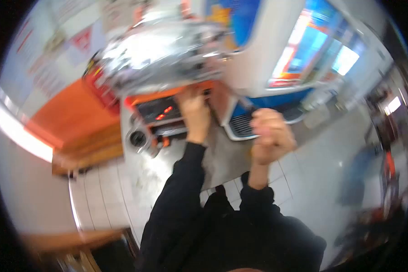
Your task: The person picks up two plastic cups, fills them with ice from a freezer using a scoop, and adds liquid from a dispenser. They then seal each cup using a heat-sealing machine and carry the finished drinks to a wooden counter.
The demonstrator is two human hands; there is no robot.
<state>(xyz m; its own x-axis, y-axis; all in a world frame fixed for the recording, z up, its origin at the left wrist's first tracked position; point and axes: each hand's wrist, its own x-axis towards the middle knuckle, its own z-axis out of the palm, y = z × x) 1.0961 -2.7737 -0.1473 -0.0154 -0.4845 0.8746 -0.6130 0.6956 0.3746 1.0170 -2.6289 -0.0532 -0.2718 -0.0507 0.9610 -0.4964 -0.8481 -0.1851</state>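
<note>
My left hand [194, 111] rests with its fingers stretched out against the front of an orange-framed machine [145, 97] with a dark panel and red lit digits. The fingertips are blurred at its upper edge. My right hand [272, 136] is raised to the right, closed on a thin dark-handled tool [248, 104] that points up and left; motion blur hides its exact kind. Above the machine sits a large bulky shape covered in shiny clear plastic [163, 52].
A white dispenser [254, 68] with a blue front and a slotted drip tray [241, 126] stands right of the orange machine. A round metal part [138, 138] lies at the counter's left. An orange panel [75, 115] is farther left. White tiles [95, 195] cover the floor.
</note>
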